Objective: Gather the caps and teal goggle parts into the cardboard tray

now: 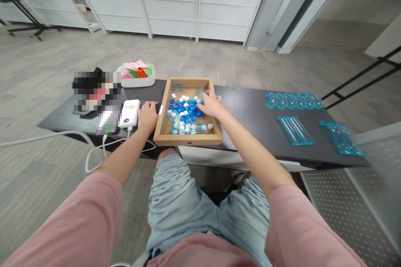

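A shallow cardboard box (pixel 216 137) holds many blue hexagonal pieces (pixel 196 112), white hexagonal pieces (pixel 181 124) and clear teal plastic parts. My right hand (pixel 212 104) reaches over the box's right wall, thumb and index finger apart. Its fingertips are at the blue pieces and beside a teal part (pixel 199 89); contact is hard to make out. Flat on the dark table by the box's left wall rests my left hand (pixel 148 115), fingers outstretched and holding nothing. A clear teal-ended frame (pixel 188 129) with white pieces lies along the box's near side. Another teal part (pixel 178 87) lies at its far left.
Left of my left hand is a white power bank (pixel 130 113) with cables. Behind it stands a white bin (pixel 138 81) of colourful items. On the table's right lie wavy teal parts (pixel 293 101), clear tubes (pixel 295 131) and a curved teal part (pixel 342 138). White cabinets (pixel 175 2) stand beyond.
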`<state>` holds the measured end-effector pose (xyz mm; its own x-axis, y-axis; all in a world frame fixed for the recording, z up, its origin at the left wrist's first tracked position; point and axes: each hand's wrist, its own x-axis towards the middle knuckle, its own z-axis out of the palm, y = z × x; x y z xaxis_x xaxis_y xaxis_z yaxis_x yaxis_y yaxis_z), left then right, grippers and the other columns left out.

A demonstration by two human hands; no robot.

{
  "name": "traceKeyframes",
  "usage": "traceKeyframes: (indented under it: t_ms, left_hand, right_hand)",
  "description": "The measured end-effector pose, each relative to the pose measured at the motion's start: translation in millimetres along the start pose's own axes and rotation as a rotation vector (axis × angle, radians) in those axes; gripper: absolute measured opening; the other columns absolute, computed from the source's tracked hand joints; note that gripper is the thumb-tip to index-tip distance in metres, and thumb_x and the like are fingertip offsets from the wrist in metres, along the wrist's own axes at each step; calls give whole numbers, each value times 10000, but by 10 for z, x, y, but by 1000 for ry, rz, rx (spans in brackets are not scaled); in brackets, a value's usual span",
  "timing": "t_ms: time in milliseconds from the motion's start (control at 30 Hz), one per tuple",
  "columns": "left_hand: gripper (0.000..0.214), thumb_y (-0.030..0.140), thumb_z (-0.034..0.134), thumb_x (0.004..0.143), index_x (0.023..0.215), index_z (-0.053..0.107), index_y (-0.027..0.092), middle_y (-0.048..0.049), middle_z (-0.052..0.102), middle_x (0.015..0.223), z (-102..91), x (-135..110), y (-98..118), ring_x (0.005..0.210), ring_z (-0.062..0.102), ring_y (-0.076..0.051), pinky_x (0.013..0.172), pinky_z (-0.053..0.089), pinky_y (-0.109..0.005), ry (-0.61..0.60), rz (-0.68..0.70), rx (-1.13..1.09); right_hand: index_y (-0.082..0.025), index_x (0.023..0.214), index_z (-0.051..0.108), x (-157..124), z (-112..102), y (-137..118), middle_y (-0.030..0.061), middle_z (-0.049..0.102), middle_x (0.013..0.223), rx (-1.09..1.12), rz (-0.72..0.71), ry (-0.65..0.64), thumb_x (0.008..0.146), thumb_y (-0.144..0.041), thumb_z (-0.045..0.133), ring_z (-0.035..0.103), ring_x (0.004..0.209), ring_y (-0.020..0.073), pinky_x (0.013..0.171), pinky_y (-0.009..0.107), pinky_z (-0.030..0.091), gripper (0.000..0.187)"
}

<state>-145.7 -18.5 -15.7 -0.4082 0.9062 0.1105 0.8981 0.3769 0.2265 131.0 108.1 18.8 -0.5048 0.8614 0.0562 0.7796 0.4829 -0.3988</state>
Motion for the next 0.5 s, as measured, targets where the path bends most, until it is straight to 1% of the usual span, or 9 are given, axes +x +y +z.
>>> traceKeyframes:
  t_ms: [67,133,167,233,267,333,433,500]
  left_hand:
    - [615,323,397,1096,1645,638,183,-252,662,1700,-1,-1,2,1551,616,-421,1291,489,-560,0,-6,-2]
    - [612,321,400,1094,1642,639,192,-249,665,1695,4,0,1,1549,615,-420,1285,491,-555,3,-4,3]
    - [612,323,402,1095,1644,637,192,-251,665,1694,6,1,0,1550,614,-421,1286,491,-556,4,-2,7]
    - [611,331,397,1104,1652,629,192,-256,660,1696,9,3,-6,1554,614,-424,1289,491,-556,-2,-1,14]
    - [612,339,393,1110,1656,625,193,-258,655,1701,7,4,-10,1557,613,-425,1291,491,-554,-6,0,17]
    - [617,358,381,1120,1665,615,191,-266,639,1716,-4,6,-19,1565,611,-429,1294,495,-554,-20,-2,22]
    - [640,369,382,1120,1690,581,156,-285,602,1747,-23,15,-38,1591,585,-448,1319,485,-587,-61,-2,24]
    - [657,378,398,1120,1706,554,127,-293,575,1768,-23,27,-52,1597,572,-466,1335,478,-621,-91,22,16]
  right_hand:
    - [-135,1552,738,33,13,24,310,546,1805,-19,-6,31,1075,-378,666,475,1699,498,1393,753,320,540]
    - [-181,1607,730,-36,-11,112,275,523,1856,-33,-41,87,1085,-415,683,408,1755,497,1421,772,249,574]
    - [-204,1625,730,-103,-40,181,261,529,1862,-34,-63,122,1092,-430,679,405,1761,493,1422,775,241,580]
    - [-228,1645,731,-290,-131,378,250,556,1850,-26,-87,190,1110,-444,653,465,1729,480,1402,761,280,583]
    - [-234,1647,732,-406,-190,511,246,571,1837,-25,-76,217,1116,-446,639,505,1700,473,1387,747,308,579]
    - [-250,1616,753,-682,-328,849,233,607,1800,-50,-1,264,1117,-454,633,564,1643,461,1357,720,353,552]
    - [-257,1590,754,-1213,-539,1491,226,643,1749,-144,167,317,1100,-469,644,585,1610,447,1334,690,386,545]
    - [-237,1580,743,-1630,-645,1921,243,641,1743,-202,286,388,1070,-466,657,581,1602,451,1324,689,390,566]
